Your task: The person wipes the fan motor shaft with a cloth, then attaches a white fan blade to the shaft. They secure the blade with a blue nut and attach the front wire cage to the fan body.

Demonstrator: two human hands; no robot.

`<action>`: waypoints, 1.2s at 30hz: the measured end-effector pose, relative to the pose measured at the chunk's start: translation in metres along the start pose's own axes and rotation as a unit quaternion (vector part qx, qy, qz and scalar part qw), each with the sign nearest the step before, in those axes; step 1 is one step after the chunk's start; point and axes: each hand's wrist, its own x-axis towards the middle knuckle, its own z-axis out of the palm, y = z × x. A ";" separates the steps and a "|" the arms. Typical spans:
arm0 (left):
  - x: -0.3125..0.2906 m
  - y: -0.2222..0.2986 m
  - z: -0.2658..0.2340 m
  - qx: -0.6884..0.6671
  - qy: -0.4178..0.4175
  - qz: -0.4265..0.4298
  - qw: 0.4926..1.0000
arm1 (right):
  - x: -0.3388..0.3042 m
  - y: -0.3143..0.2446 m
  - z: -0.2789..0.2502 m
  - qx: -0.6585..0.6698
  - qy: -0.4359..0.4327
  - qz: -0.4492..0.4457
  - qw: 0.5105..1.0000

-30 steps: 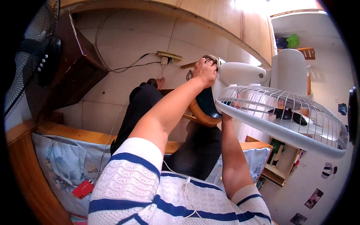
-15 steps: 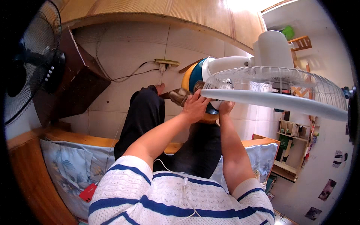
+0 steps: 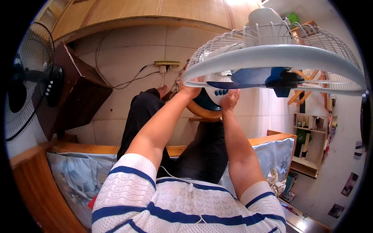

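A white and blue electric fan [image 3: 248,58] stands in front of me on a round wooden stool [image 3: 203,112], its wire cage leaning over the base. Dark blue blades [image 3: 248,79] show inside the pale front ring. My left hand [image 3: 190,89] is at the left side of the base, against a brownish cloth [image 3: 178,80]; the ring hides its fingertips. The hand appears closed on the cloth. My right hand [image 3: 230,99] grips the right edge of the fan base [image 3: 211,95], fingers curled beside a row of blue buttons [image 3: 221,92].
A power strip [image 3: 167,63] with cables lies on the tiled floor. At the left, a black fan [image 3: 31,77] stands by a dark brown box [image 3: 79,91]. A mat-covered bed [image 3: 155,11] is ahead; shelves [image 3: 309,143] stand at the right.
The fan has turned and tilted, so its blades and buttons now show. My left hand and the cloth have moved left and away from me. My right hand has shifted slightly farther up.
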 end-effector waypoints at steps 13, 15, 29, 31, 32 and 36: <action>-0.104 0.017 0.016 0.062 -0.037 0.164 0.984 | -0.004 -0.031 -0.012 0.027 0.039 0.025 0.999; -0.125 0.019 0.023 0.100 -0.086 0.221 0.966 | -0.004 -0.025 -0.009 0.016 0.044 0.032 0.998; -0.141 0.030 0.000 -0.081 -0.210 0.197 0.954 | -0.003 -0.041 -0.054 0.249 0.030 0.036 0.967; -0.153 0.027 -0.004 -0.197 -0.204 0.045 0.958 | -0.030 -0.061 -0.087 0.296 -0.002 0.070 0.953; -0.154 0.031 -0.008 -0.264 -0.201 0.010 0.943 | -0.050 -0.064 -0.101 0.316 -0.014 0.091 0.944; -0.157 0.081 -0.021 -0.412 -0.202 -0.086 0.885 | -0.140 -0.066 -0.101 0.598 -0.156 0.201 0.759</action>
